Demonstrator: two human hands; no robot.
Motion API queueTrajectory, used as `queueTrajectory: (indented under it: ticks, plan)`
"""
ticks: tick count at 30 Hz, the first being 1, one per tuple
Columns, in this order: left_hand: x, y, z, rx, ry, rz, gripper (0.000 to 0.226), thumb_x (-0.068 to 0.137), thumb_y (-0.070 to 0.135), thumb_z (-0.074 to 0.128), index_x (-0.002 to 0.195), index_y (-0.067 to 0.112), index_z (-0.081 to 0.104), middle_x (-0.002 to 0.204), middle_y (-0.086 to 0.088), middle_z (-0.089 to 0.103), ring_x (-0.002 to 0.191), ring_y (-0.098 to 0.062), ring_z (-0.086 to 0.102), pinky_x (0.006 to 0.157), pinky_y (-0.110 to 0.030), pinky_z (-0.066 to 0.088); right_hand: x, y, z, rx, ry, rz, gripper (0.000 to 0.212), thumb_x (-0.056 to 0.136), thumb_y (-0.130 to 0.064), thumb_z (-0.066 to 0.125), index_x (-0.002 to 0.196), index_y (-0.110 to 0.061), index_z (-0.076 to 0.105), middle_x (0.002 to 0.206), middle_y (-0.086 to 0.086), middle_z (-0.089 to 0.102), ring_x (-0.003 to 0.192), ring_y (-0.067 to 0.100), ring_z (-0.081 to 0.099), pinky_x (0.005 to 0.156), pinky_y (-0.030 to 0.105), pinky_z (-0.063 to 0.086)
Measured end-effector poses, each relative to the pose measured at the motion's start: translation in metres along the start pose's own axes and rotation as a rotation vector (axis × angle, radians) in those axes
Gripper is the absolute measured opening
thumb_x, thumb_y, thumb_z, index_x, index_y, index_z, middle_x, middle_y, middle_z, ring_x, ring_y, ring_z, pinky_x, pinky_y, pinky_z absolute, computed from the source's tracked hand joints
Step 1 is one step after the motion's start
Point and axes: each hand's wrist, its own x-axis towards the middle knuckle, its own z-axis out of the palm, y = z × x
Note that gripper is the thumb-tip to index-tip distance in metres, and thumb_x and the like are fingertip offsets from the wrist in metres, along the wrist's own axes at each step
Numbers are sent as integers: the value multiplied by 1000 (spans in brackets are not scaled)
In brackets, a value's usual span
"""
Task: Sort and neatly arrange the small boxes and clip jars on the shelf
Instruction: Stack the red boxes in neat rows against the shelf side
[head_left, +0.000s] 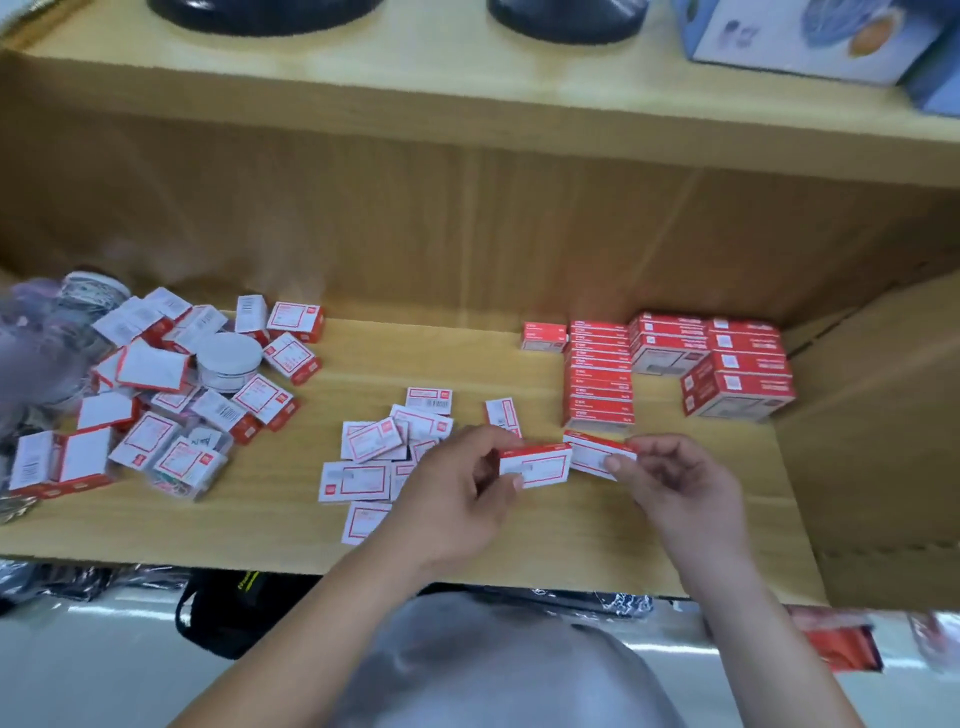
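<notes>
One small box (537, 465) is pinched by the left hand (457, 488), a second box (597, 452) by the right hand (675, 478). Both are held over the shelf (519, 540) just before the red stack (597, 374), probably to be aligned for stacking. Loose boxes (374, 452) and a jar (228, 358) lie unsorted to the left.

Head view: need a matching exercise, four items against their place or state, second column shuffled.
Items:
1. white-lidded jar
2. tidy red stack
3. left hand
4. blue carton

Place or state:
A. on the upper shelf, right end
B. pinching a small box
C. in the jumbled pile, left side
D. lined up rear right on the lower shelf

Pairs: 1-C, 2-D, 3-B, 4-A.
</notes>
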Motion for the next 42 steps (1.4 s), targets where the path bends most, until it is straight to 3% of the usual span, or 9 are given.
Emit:
queueTrajectory:
  ticks: [4,10,14,19,24,29,32,36,42]
  plan:
    - [13,14,19,86,-94,31,28,95,11,67,108,35,64,57,21,52,53,1,46,55,-13,34,14,12,-24,-81,29,-11,22,82,4,78,87,-16,69,68,-6,68,60,0,60,59,11,46]
    - [19,19,37,434,-124,232,30,91,21,59,108,43,51,96,21,55,75,4,51,67,-17,37,36,31,-33,-199,7,-152,34,82,1,79,87,-30,68,85,4,73,71,6,69,67,14,51]
    - [17,22,48,321,44,177,21,89,28,66,87,35,47,68,15,55,62,-6,52,55,-19,33,41,41,-28,-253,-9,-202,36,81,-4,82,87,-37,68,74,-12,70,66,12,61,65,19,51]
    - [16,18,58,163,116,187,16,90,26,72,90,34,57,77,8,57,68,-11,55,63,-32,48,44,51,-23,-344,46,-290,25,79,-16,86,102,-22,77,80,-2,65,67,8,58,66,11,46]
    - [14,13,64,11,76,42,56,90,13,71,125,54,55,86,14,68,72,-13,65,70,-33,57,45,54,-20,-454,69,-397,32,84,-23,81,115,-16,76,79,-6,55,71,3,56,69,12,45]
    - [13,22,71,-101,133,37,19,88,15,70,94,32,64,87,6,75,80,-21,71,78,-43,59,45,57,-15,-504,100,-427,40,85,-27,80,122,-14,73,80,-4,53,70,15,59,72,35,54]
    - [18,19,79,-144,168,23,19,87,10,73,90,26,63,83,1,74,75,-24,67,71,-40,54,43,54,-17,-556,62,-438,40,85,-27,80,124,-26,72,78,-3,50,69,15,56,68,33,52]
    - [17,0,78,206,227,200,19,82,13,76,88,29,67,85,10,66,79,-14,65,70,-36,55,45,52,-19,-533,27,-392,42,86,-28,80,125,-17,71,81,-6,53,68,12,58,70,28,52]
    - [28,7,77,478,285,303,23,84,20,78,105,27,72,82,16,51,71,-9,56,61,-29,51,44,61,-37,-402,-64,-364,46,86,10,63,129,-7,68,93,-2,58,77,10,61,73,22,52]
